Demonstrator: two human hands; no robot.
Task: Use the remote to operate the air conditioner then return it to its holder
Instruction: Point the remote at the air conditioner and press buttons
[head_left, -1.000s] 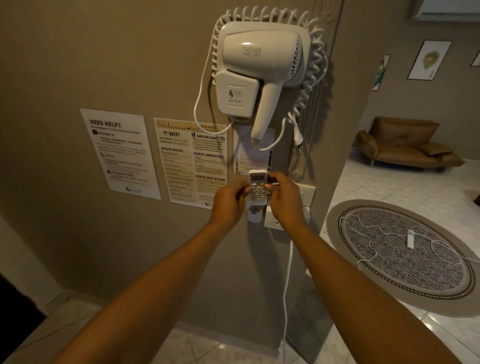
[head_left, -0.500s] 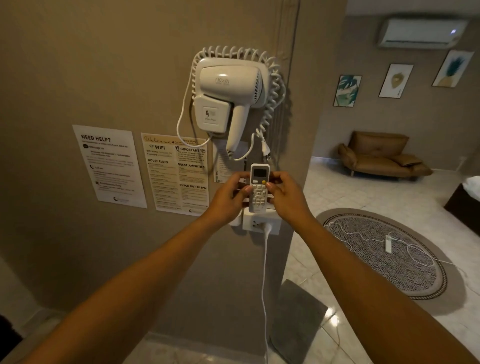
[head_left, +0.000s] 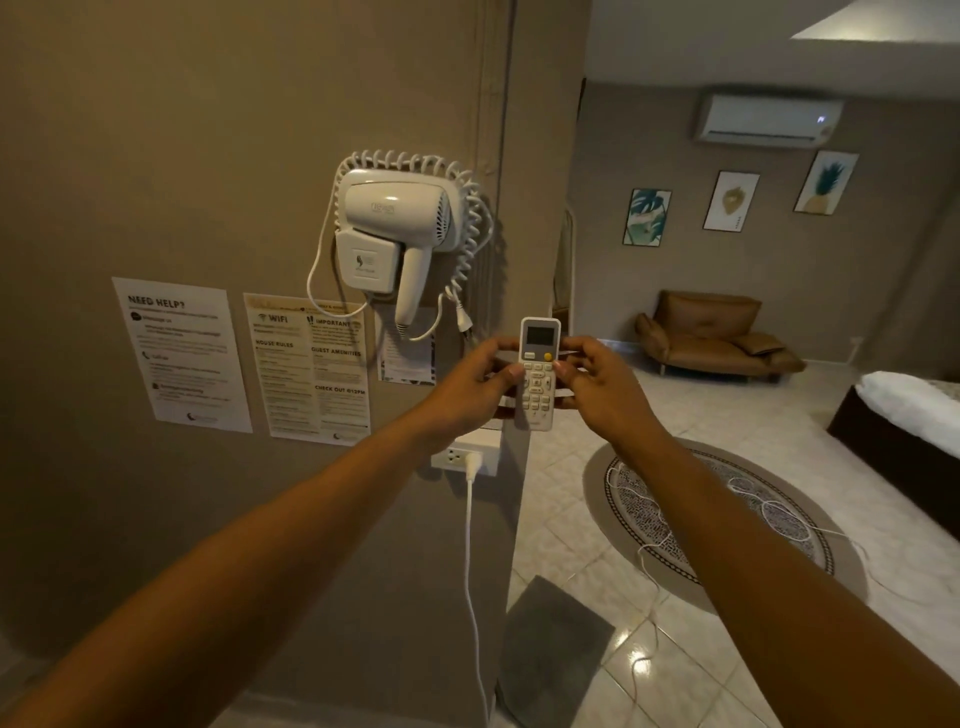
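A white remote (head_left: 538, 364) with a grey screen and a yellow button stands upright in front of the wall corner. My left hand (head_left: 470, 387) grips its left side and my right hand (head_left: 597, 387) grips its right side, both thumbs resting on the keypad. The white air conditioner (head_left: 766, 118) hangs high on the far wall at the upper right, a small light showing on its front. The remote's holder is hidden behind my hands.
A white hair dryer (head_left: 400, 228) with a coiled cord hangs on the wall above the remote. Paper notices (head_left: 306, 371) are stuck to its left. A socket (head_left: 460, 457) with a white cable sits below. A round rug (head_left: 727, 514), brown sofa (head_left: 711, 332) and bed (head_left: 909, 415) lie to the right.
Both hands have lifted the remote away from the wall and shifted it right. My view has swung right and up, bringing the air conditioner into sight.
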